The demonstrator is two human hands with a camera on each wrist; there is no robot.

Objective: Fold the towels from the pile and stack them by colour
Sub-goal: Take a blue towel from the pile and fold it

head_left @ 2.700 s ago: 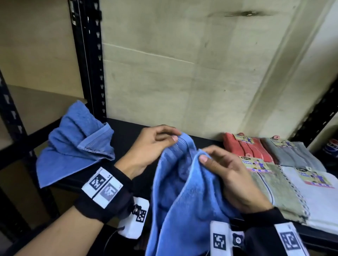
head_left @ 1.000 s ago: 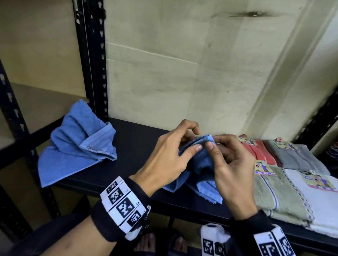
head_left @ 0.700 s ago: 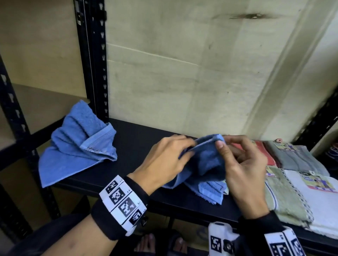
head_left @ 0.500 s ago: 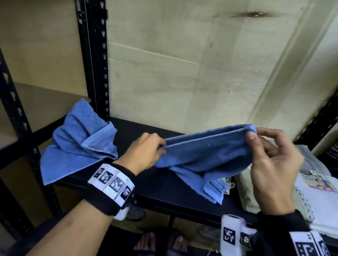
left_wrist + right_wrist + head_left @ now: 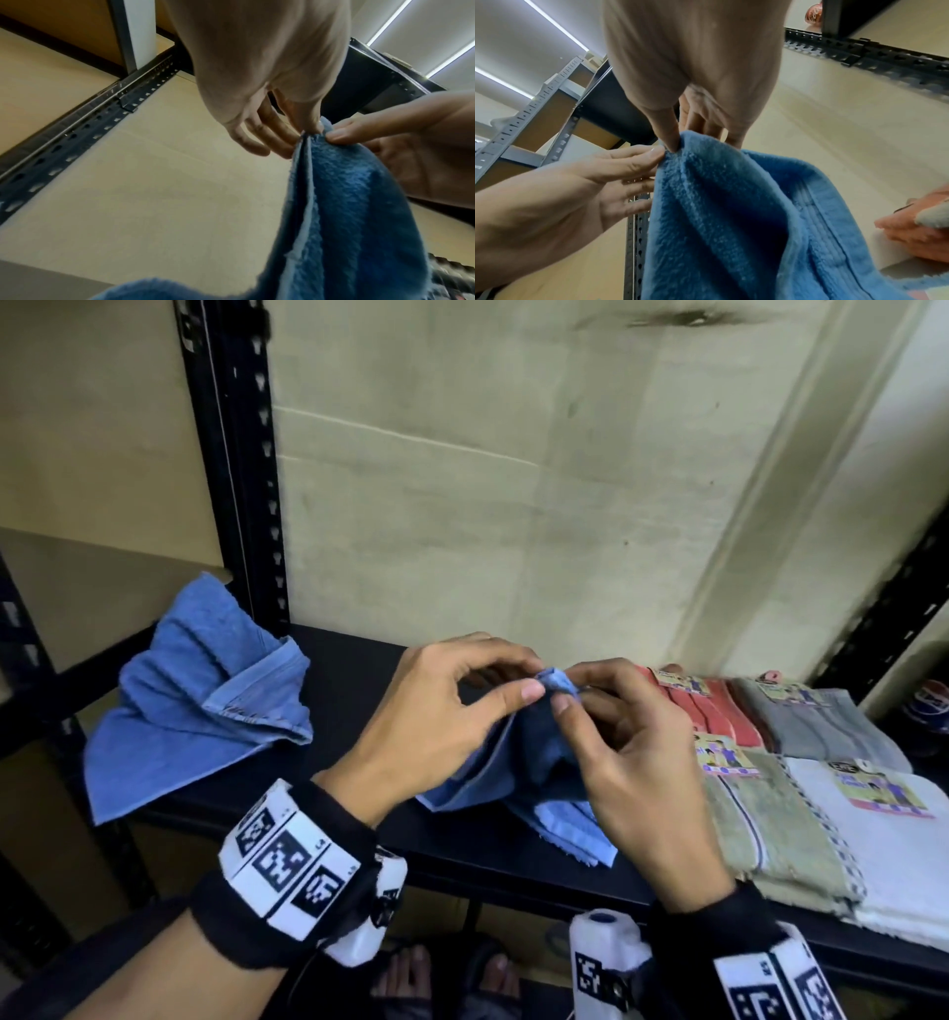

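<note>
Two blue towels: one (image 5: 518, 762) pinched at top by both hands, one (image 5: 205, 706) loose at shelf's left end. Four folded, labelled towels on right: red (image 5: 708, 711), grey (image 5: 821, 731), green (image 5: 765, 824), white (image 5: 893, 855). Two hands: left (image 5: 441, 721), right (image 5: 631, 762).

A Pepsi logo shows on the dark bottle (image 5: 928, 707) at the far right of the black shelf. In the right wrist view, the reddish can (image 5: 814, 12) above bears Coca-Cola script, partly cut off. The folded towels' paper labels (image 5: 881, 792) are too blurred to read.
</note>
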